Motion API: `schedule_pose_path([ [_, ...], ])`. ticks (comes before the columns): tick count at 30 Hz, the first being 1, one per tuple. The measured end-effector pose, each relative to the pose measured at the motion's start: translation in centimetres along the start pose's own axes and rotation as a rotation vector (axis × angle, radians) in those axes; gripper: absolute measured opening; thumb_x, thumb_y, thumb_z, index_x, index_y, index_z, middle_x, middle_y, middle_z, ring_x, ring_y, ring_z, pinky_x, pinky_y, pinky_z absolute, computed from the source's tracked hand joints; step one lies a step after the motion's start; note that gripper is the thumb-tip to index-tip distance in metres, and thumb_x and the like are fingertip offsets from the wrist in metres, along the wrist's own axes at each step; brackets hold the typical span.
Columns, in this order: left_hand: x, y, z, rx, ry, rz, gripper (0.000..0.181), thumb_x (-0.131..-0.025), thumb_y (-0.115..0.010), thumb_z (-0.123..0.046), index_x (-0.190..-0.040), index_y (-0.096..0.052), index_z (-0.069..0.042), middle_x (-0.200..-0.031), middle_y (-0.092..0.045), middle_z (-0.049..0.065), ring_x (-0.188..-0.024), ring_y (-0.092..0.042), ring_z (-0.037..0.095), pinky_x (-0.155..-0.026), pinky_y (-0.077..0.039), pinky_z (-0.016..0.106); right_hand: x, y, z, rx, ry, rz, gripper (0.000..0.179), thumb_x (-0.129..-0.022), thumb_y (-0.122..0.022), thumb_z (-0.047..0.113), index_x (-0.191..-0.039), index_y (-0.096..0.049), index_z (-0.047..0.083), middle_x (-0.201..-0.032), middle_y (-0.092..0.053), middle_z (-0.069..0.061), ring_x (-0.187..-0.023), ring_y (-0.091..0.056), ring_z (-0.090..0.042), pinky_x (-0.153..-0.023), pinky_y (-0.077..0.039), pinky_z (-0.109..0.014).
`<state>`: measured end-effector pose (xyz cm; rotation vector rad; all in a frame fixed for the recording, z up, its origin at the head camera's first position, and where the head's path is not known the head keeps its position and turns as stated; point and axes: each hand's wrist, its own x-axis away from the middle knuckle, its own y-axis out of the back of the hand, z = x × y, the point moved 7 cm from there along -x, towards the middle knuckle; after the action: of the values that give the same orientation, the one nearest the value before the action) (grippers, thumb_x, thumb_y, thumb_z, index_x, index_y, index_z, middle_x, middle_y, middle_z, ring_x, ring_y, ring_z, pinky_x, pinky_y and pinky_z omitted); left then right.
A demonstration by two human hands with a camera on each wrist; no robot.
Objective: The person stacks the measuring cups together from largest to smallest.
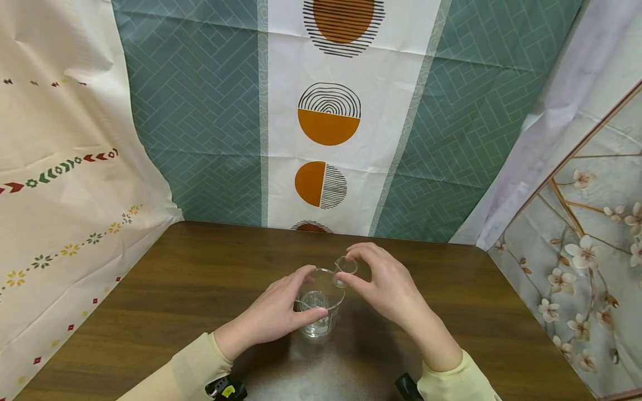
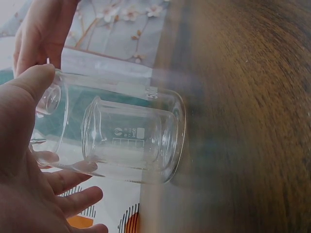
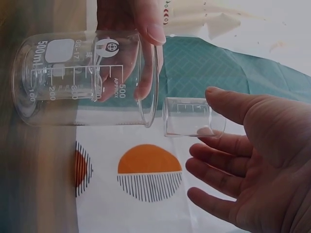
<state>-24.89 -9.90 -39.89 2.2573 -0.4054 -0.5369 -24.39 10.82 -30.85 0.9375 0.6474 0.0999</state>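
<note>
A large glass beaker [image 3: 53, 92] marked 500 ml stands upright on the table. Inside it sits a smaller glass beaker [image 2: 129, 131] with its own printed scale, seen best in the left wrist view. My left hand [image 1: 271, 312] holds the large beaker near the rim, thumb on the near side and fingers on the far side. Just above and to the right of that rim, my right hand [image 1: 388, 284] pinches a tiny glass beaker [image 3: 187, 116] by its rim between thumb and forefinger. The other right fingers are loosely extended.
The brown wooden table [image 1: 165, 301] reaches back to a hanging cloth [image 1: 200, 111] with green and white panels. Cream patterned fabric [image 1: 60, 223] hangs at the left, and a floral cloth [image 1: 592, 289] at the right.
</note>
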Motion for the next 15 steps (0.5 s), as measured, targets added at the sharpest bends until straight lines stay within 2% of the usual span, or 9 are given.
schedule_pose_path([
  [15,-0.08,-0.05,0.03,0.001,-0.007,-0.005,0.086,-0.097,-0.078,-0.065,-0.161,-0.044,-0.018,-0.144,-0.068,0.007,-0.133,-0.063,0.03,-0.115,-0.044,0.064,0.11,-0.91,0.82,-0.02,0.026,0.04,0.031,-0.094,-0.092,0.037,-0.116,-0.075,0.023,-0.134,-0.069,0.014,-0.128,-0.065,-0.011,-0.106,-0.056,-0.045],
])
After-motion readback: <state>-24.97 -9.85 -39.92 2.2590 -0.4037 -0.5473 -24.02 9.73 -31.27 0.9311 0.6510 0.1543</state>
